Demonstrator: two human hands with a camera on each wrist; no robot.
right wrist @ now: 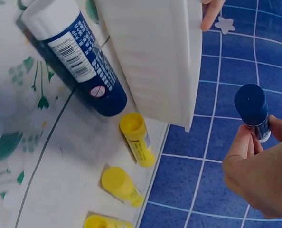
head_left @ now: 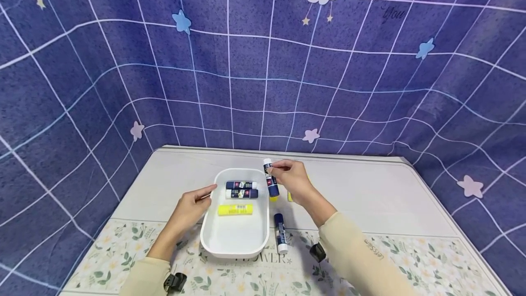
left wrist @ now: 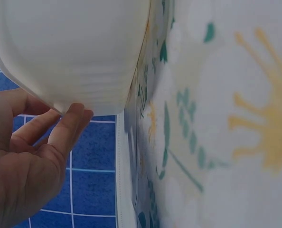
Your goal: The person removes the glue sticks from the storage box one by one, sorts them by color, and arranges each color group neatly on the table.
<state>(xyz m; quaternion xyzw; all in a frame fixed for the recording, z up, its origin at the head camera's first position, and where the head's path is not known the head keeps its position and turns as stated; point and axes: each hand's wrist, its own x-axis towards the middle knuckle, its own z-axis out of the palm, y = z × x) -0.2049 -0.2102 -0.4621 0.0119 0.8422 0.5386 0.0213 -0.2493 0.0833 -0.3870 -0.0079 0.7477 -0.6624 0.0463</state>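
Note:
My right hand [head_left: 292, 179] pinches a dark blue glue stick [head_left: 270, 178] with a white end, holding it tilted just above the right rim of a white plastic tray [head_left: 234, 241]. In the right wrist view the held stick's blue end faces the camera. With thumb and fingers, my left hand [head_left: 191, 209] grips the tray's left rim; the left wrist view shows its fingertips against the outer wall. Inside the tray two blue glue sticks [head_left: 241, 185] lie side by side towards the back. A yellow glue stick [head_left: 235, 209] lies in front of them.
Another blue glue stick [head_left: 281, 233] lies on the table right of the tray. Three yellow glue sticks [right wrist: 137, 138] are beyond it, mostly hidden behind my right hand in the head view. A purple-blue gridded curtain [head_left: 246, 90] hangs behind the table [head_left: 349, 186].

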